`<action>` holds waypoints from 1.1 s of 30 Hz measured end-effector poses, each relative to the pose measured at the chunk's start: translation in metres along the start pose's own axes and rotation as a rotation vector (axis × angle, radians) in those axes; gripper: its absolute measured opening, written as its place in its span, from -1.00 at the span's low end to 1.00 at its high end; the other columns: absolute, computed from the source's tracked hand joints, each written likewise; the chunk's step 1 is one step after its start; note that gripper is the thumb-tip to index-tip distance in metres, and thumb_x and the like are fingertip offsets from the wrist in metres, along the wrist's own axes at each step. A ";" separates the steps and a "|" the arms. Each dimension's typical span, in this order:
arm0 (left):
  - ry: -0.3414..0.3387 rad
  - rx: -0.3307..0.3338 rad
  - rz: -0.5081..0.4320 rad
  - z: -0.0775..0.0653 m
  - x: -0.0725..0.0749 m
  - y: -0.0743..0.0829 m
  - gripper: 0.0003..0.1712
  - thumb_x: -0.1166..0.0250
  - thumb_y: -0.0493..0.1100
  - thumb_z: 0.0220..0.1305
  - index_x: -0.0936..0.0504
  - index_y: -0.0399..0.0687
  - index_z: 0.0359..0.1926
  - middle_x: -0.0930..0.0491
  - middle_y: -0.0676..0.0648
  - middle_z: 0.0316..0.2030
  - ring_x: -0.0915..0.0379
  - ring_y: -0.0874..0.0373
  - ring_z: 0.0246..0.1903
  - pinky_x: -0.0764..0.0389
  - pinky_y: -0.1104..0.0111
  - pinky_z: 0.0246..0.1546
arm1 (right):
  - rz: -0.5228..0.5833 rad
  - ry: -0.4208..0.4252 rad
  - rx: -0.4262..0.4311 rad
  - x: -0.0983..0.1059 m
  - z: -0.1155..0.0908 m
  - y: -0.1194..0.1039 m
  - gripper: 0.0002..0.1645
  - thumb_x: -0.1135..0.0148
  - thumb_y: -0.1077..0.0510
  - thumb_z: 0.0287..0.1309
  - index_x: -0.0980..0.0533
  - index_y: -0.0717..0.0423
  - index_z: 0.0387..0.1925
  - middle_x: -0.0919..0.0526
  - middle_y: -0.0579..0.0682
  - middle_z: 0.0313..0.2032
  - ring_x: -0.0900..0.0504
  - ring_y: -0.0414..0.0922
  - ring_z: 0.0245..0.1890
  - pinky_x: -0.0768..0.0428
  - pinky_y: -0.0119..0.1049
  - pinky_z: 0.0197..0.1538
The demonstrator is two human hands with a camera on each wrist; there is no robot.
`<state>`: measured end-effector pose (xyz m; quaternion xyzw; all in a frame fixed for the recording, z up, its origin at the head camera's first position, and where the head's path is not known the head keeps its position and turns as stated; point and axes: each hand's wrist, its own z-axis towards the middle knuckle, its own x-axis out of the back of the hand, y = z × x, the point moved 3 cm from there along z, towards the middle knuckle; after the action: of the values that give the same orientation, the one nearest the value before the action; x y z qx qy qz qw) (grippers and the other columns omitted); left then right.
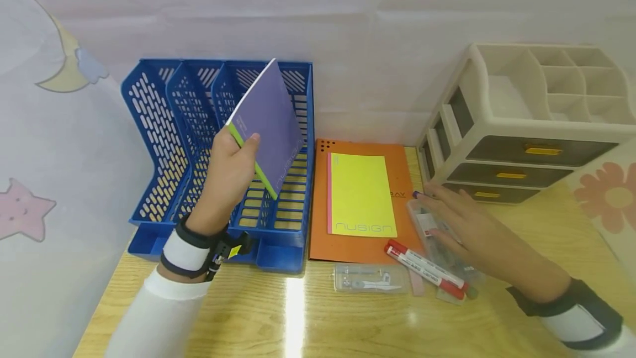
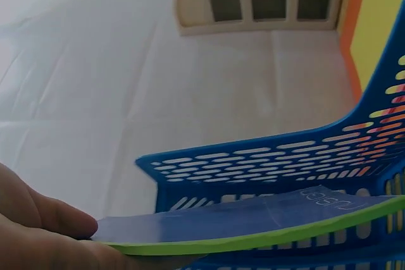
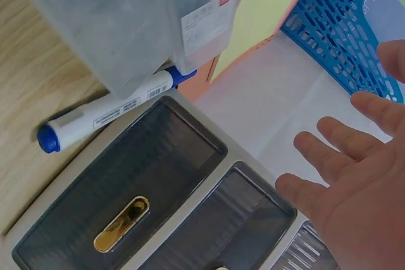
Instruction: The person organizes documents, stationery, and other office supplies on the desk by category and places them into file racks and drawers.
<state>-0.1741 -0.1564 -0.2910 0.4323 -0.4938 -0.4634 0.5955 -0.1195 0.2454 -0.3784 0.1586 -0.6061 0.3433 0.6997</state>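
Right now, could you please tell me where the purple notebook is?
In the head view, the purple notebook is left of centre, held tilted in the left hand, at the right part of the blue rack and left of the yellow notebook.

Wooden table [image 1: 238, 314], blue rack [image 1: 308, 192], drawers [image 1: 487, 173], clear case [image 1: 370, 279]

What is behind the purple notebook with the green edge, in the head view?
Behind the purple, green-edged notebook stands the blue plastic rack with slotted walls; its rear wall and slatted floor show past the notebook. What the notebook covers there cannot be seen.
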 end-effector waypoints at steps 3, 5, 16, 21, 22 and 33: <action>-0.015 0.017 0.001 0.005 -0.006 -0.006 -0.44 0.13 -0.28 0.62 -0.24 -0.09 0.56 -0.40 -0.19 0.45 -0.47 -0.09 0.35 -0.62 0.05 0.23 | 0.002 -0.005 0.014 0.000 0.001 0.001 -0.07 -0.48 0.09 0.15 -0.31 -0.18 0.52 -0.27 0.15 0.53 -0.37 0.25 0.44 -0.32 0.44 0.37; -0.018 0.018 -0.003 0.009 -0.009 -0.010 -0.43 0.13 -0.27 0.62 -0.23 -0.07 0.57 -0.40 -0.18 0.45 -0.46 -0.07 0.36 -0.60 0.05 0.26 | 0.011 -0.013 0.015 0.000 0.002 0.002 -0.09 -0.48 0.09 0.15 -0.33 -0.17 0.50 -0.27 0.14 0.54 -0.40 0.28 0.41 -0.35 0.46 0.33; -0.034 -0.047 0.023 0.020 -0.031 -0.028 -0.35 0.13 -0.33 0.59 -0.11 0.02 0.62 -0.29 -0.18 0.51 -0.33 -0.10 0.45 -0.48 -0.04 0.37 | 0.004 -0.014 0.071 -0.005 0.004 0.000 -0.22 -0.45 0.08 0.19 -0.41 0.03 0.42 -0.35 0.20 0.48 -0.54 0.26 0.29 -0.48 0.44 0.20; -0.039 -0.110 0.093 0.022 -0.040 -0.035 -0.36 0.11 -0.38 0.56 -0.17 -0.09 0.59 -0.34 -0.28 0.47 -0.33 -0.13 0.44 -0.45 0.00 0.40 | 0.006 -0.010 0.082 -0.009 0.004 0.001 -0.21 -0.45 0.08 0.19 -0.40 0.03 0.44 -0.35 0.21 0.48 -0.52 0.27 0.31 -0.48 0.41 0.22; -0.038 -0.115 0.114 0.023 -0.041 -0.037 -0.37 0.10 -0.38 0.56 -0.18 -0.10 0.58 -0.35 -0.30 0.46 -0.34 -0.14 0.43 -0.45 0.01 0.40 | 0.006 -0.009 0.086 -0.009 0.004 0.001 -0.19 -0.46 0.09 0.18 -0.39 0.03 0.44 -0.35 0.20 0.48 -0.52 0.25 0.32 -0.49 0.35 0.26; -0.092 -0.150 0.194 0.025 -0.057 -0.049 -0.35 0.12 -0.40 0.58 -0.09 -0.10 0.61 -0.22 -0.23 0.54 -0.30 -0.08 0.45 -0.46 0.04 0.39 | 0.028 0.011 0.155 -0.011 -0.001 -0.003 -0.09 -0.46 0.12 0.18 -0.31 0.17 0.51 -0.37 0.19 0.48 -0.42 0.17 0.41 0.16 -0.59 0.56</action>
<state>-0.2098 -0.1113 -0.3458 0.3152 -0.5239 -0.4587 0.6448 -0.1169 0.2402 -0.3889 0.2022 -0.5760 0.3998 0.6837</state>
